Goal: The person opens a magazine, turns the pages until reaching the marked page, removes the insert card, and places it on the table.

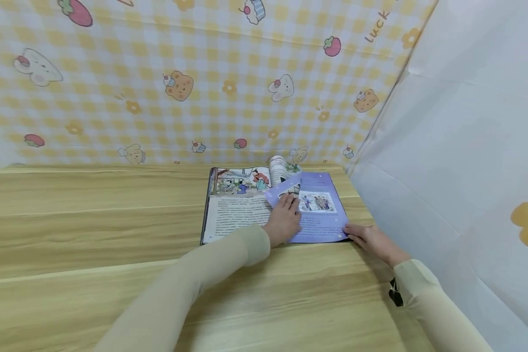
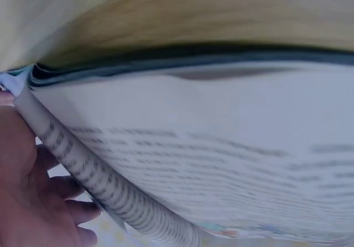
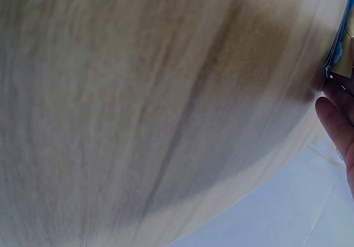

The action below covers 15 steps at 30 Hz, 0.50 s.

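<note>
An open illustrated book (image 1: 242, 215) lies near the far edge of the table. Its left page is white with a colour picture on top; the right one is a purple page (image 1: 319, 227) with a picture. A leaf (image 1: 278, 168) between them bends up and rolls over near the spine. My left hand (image 1: 283, 220) rests on the purple paper, its fingers loosely spread; the left wrist view has it beside the curled leaf (image 2: 110, 183). At the book's lower right corner, my right hand (image 1: 371, 239) pinches the edge, with the thumb (image 3: 334, 120) visible in the right wrist view.
The wooden table (image 1: 92, 210) extends left and in front of the book. A yellow checked cloth (image 1: 149, 63) hangs behind it, and a white sheet (image 1: 422, 161) rises along the right side. A small black object (image 1: 395, 293) hangs at the right cuff.
</note>
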{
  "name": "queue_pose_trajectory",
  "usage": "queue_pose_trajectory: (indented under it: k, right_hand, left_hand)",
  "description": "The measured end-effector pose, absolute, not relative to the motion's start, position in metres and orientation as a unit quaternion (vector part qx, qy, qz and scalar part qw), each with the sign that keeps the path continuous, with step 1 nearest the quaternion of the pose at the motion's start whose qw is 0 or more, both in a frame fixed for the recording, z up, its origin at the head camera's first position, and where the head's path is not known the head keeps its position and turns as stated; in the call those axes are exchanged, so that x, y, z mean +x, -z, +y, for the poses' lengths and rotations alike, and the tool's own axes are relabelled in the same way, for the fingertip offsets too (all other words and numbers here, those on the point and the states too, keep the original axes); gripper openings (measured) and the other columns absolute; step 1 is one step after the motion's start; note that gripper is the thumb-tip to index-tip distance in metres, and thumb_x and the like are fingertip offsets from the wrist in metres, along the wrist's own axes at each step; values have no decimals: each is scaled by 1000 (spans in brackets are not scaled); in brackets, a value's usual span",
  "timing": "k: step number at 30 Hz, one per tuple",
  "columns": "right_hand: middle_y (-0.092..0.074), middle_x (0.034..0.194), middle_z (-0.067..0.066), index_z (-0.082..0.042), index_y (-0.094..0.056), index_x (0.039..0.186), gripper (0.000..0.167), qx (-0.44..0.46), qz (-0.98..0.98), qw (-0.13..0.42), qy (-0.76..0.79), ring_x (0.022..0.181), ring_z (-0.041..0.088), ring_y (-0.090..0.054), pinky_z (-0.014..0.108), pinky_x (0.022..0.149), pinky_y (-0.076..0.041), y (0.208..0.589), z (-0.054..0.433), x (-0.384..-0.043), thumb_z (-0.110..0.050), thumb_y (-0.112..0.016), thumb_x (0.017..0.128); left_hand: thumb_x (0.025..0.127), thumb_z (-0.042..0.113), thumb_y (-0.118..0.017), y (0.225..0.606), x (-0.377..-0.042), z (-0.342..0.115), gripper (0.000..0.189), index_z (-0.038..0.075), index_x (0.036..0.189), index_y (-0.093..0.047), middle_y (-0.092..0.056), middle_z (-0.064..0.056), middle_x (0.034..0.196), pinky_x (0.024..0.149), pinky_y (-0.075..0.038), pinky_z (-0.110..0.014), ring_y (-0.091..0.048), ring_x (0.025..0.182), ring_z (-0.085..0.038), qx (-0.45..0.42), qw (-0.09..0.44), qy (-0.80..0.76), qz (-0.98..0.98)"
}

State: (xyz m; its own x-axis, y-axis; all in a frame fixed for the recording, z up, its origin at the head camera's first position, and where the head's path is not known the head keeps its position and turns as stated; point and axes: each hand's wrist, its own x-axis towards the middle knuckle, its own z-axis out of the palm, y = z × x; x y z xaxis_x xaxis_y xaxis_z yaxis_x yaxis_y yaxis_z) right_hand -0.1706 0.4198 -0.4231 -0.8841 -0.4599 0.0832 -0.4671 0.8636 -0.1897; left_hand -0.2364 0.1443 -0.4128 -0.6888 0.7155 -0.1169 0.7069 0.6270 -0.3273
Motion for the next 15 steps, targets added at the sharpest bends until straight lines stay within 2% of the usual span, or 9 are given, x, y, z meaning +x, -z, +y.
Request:
queue_pose_trajectory:
  k: [6, 15]
  right_hand:
    - [-64, 113, 22, 5, -64, 114, 28, 238, -965, 26, -109, 107, 41, -59, 49, 88, -49, 424, 420, -169, 2, -60, 87]
    - [-63, 115, 22, 5, -65, 113, 28, 246, -965, 21, -92, 108, 41, -59, 49, 88, -49, 424, 422, -172, 3, -59, 86]
  left_hand:
    - [97, 53, -34, 414, -239, 120, 65, 5, 141, -40, -26, -9, 154, 117, -9, -42, -15, 144, -30, -373, 24, -162, -913]
    - [95, 56, -37, 412, -233, 75, 67, 4, 135, -50, -40, -12, 147, 116, -12, -45, -25, 141, -31, -344, 33, -153, -926]
